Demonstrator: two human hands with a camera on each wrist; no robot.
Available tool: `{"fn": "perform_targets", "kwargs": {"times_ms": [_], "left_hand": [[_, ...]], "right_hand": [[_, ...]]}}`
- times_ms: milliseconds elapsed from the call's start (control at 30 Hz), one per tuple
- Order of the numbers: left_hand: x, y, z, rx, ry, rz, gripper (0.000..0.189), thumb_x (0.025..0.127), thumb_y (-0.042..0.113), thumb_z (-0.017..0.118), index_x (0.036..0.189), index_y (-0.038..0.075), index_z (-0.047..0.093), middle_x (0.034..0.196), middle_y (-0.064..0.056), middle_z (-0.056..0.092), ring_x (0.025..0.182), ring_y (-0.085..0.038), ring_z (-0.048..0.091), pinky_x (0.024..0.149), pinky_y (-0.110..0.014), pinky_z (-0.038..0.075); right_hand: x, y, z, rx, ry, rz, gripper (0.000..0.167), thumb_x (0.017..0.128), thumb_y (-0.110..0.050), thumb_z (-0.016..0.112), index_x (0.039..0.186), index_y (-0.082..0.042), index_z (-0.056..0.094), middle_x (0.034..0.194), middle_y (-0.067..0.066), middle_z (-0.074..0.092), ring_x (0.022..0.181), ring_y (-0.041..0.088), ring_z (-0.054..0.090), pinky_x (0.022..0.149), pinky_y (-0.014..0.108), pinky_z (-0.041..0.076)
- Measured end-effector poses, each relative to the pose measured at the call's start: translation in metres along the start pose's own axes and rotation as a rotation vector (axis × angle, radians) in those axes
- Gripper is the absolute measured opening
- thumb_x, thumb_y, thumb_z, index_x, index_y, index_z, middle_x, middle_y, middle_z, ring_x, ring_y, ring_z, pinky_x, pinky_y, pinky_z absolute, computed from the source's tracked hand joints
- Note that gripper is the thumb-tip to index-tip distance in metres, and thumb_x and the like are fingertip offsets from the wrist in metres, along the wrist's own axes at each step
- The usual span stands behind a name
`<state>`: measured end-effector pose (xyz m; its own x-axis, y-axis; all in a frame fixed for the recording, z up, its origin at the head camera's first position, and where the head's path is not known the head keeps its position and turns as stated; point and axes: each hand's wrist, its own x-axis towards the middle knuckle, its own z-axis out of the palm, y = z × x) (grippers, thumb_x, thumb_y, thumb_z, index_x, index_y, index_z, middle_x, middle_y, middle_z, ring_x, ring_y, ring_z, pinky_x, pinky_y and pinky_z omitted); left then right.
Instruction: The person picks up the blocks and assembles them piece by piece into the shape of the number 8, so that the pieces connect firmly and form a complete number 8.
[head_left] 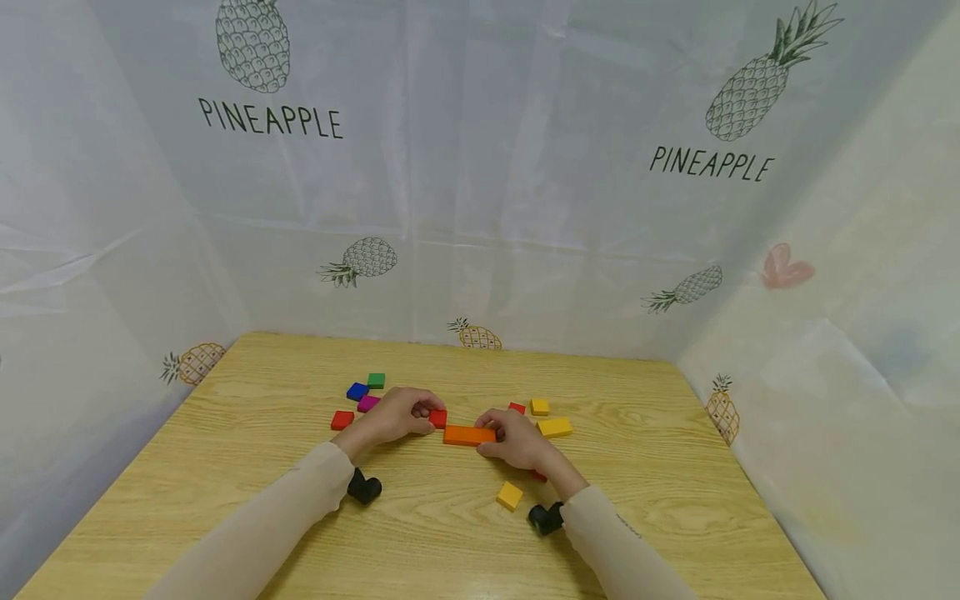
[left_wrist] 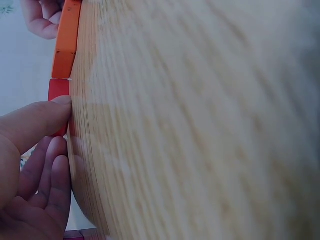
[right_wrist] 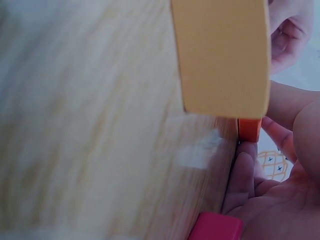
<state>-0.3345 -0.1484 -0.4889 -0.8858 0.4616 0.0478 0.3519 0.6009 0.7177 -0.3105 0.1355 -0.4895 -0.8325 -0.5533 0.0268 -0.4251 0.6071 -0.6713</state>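
Between thumb and fingers my left hand [head_left: 396,415] pinches a small red block [head_left: 438,418] by its left part, low on the wooden table. My right hand [head_left: 514,439] grips the right end of a long flat orange block [head_left: 467,436], thumb on the near side and fingers on the far side. In the left wrist view the red block [left_wrist: 59,89] is almost end to end with the orange block [left_wrist: 65,47]. A yellow block [right_wrist: 222,57] hides much of the right hand's grip in the right wrist view.
Left of the hands lie green [head_left: 377,380], blue [head_left: 357,391], magenta [head_left: 367,403] and red [head_left: 342,420] blocks. Yellow blocks [head_left: 554,427] and partly hidden red ones [head_left: 517,407] surround the right hand. Nearer me is another yellow block [head_left: 510,496]. A pineapple-printed sheet [head_left: 480,283] encloses the table.
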Motion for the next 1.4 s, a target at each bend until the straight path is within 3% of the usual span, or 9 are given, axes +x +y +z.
{"fn": "perform_targets", "kwargs": {"times_ms": [400, 633, 1133, 1400], "left_hand": [[-0.0009, -0.0018, 0.0006, 0.014, -0.010, 0.026, 0.030, 0.094, 0.009, 0.081, 0.123, 0.015, 0.076, 0.112, 0.001, 0.072, 0.098, -0.017, 0.062, 0.094, -0.041, 0.056], [-0.0003, -0.0027, 0.0013, -0.024, -0.024, 0.008, 0.031, 0.094, 0.009, 0.081, 0.124, 0.018, 0.075, 0.109, 0.003, 0.070, 0.096, -0.017, 0.059, 0.091, -0.036, 0.053], [0.0002, -0.0005, 0.0006, -0.044, -0.024, 0.007, 0.037, 0.094, 0.009, 0.082, 0.129, 0.012, 0.073, 0.117, 0.001, 0.071, 0.102, -0.017, 0.062, 0.097, -0.042, 0.055], [-0.0007, 0.0021, 0.0006, -0.003, -0.019, 0.004, 0.040, 0.094, 0.010, 0.081, 0.132, 0.012, 0.071, 0.120, 0.001, 0.070, 0.104, -0.018, 0.062, 0.099, -0.044, 0.054]], "right_hand": [[-0.0003, -0.0006, 0.0013, -0.007, 0.008, 0.006, 0.023, 0.099, -0.014, 0.077, 0.120, -0.010, 0.069, 0.122, 0.013, 0.069, 0.092, 0.017, 0.059, 0.085, 0.041, 0.053], [-0.0012, 0.0000, 0.0015, -0.024, 0.007, -0.010, 0.024, 0.099, -0.014, 0.077, 0.121, -0.009, 0.069, 0.122, 0.012, 0.070, 0.097, 0.020, 0.062, 0.087, 0.040, 0.053], [-0.0025, -0.0012, 0.0000, -0.029, 0.017, -0.021, 0.024, 0.098, -0.013, 0.078, 0.119, -0.007, 0.069, 0.120, 0.014, 0.070, 0.094, 0.021, 0.062, 0.085, 0.040, 0.052], [0.0000, 0.0010, 0.0007, -0.036, 0.005, -0.001, 0.024, 0.099, -0.015, 0.077, 0.121, -0.010, 0.069, 0.121, 0.011, 0.070, 0.092, 0.016, 0.060, 0.085, 0.036, 0.052]]}}
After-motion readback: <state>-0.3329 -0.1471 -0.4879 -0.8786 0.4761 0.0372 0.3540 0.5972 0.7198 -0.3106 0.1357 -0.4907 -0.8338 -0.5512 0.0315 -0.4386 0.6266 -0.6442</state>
